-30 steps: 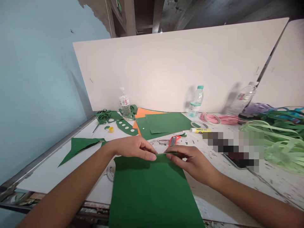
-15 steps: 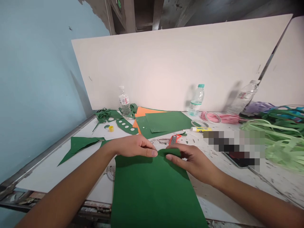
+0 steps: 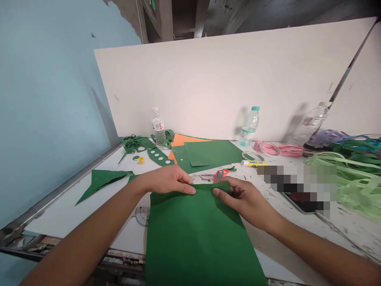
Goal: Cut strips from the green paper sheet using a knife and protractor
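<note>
A large dark green paper sheet (image 3: 196, 234) lies in front of me and hangs over the table's near edge. My left hand (image 3: 168, 179) pinches its far edge at the left, thumb on top of the sheet. My right hand (image 3: 241, 196) grips the same far edge at the right, fingers curled over it. Both hands sit close together at the sheet's top edge. Just beyond the hands, a red utility knife (image 3: 220, 174) lies on the table.
More green and orange sheets (image 3: 208, 153) lie further back with punched green scraps (image 3: 159, 157), a green triangle (image 3: 102, 180), a glue stick (image 3: 253, 163), tape rolls (image 3: 251, 155) and three water bottles (image 3: 158, 126). Light green paper strips (image 3: 354, 178) pile at the right. A white board (image 3: 226, 79) stands behind.
The sheet's far edge, pinched up into a raised fold earlier, now lies flatter under my fingers. My right hand has shifted slightly right along the edge.
</note>
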`<action>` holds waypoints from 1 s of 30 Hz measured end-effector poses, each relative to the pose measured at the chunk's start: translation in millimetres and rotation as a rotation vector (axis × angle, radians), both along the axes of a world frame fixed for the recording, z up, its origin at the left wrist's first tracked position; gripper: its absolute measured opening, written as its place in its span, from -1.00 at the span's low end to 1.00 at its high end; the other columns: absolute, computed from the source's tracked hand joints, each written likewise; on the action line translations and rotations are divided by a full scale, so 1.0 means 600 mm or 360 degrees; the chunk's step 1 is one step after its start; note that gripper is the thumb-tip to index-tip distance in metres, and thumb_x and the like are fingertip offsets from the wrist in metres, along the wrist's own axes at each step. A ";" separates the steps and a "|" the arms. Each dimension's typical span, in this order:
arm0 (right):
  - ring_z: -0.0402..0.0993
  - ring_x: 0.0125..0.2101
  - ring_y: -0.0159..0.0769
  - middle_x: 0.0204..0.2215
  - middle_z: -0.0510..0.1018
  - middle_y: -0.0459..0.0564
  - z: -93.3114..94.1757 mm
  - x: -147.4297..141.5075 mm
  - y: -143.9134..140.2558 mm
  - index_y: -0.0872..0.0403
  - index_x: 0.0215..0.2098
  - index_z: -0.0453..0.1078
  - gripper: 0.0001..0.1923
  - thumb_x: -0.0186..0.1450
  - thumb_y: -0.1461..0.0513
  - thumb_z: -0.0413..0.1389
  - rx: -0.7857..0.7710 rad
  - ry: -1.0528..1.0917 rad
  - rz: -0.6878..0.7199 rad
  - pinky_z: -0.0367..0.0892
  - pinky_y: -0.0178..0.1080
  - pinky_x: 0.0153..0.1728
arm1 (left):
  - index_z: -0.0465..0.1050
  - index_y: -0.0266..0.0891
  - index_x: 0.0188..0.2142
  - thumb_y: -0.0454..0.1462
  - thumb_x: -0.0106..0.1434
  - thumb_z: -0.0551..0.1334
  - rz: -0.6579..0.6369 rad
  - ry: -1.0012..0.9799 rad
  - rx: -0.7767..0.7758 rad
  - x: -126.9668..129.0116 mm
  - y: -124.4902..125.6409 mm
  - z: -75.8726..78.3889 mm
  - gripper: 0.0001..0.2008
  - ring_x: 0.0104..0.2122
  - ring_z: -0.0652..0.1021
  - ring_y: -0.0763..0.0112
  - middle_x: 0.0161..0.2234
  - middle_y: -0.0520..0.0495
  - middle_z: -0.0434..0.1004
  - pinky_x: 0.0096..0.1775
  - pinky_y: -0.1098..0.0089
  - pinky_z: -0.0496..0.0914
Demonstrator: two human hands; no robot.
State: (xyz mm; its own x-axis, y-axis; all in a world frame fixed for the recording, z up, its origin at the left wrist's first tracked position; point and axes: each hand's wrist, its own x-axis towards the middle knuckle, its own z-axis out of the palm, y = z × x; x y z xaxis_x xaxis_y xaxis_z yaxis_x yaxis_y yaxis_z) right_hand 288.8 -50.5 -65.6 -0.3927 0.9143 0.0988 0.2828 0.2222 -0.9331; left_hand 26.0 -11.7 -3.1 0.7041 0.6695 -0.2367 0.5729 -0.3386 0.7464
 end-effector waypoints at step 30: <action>0.57 -0.14 -0.17 -0.13 0.67 -0.03 -0.007 0.005 -0.004 -0.10 -0.02 0.59 -0.72 0.39 0.06 0.14 0.0130 0.0006 0.0214 0.47 -0.15 -0.09 | 0.25 -0.20 -0.52 0.10 0.34 0.19 -0.0247 0.0065 -0.0293 0.012 -0.022 0.019 -0.51 -0.55 0.13 0.48 -0.55 0.11 0.06 -0.50 0.38 0.04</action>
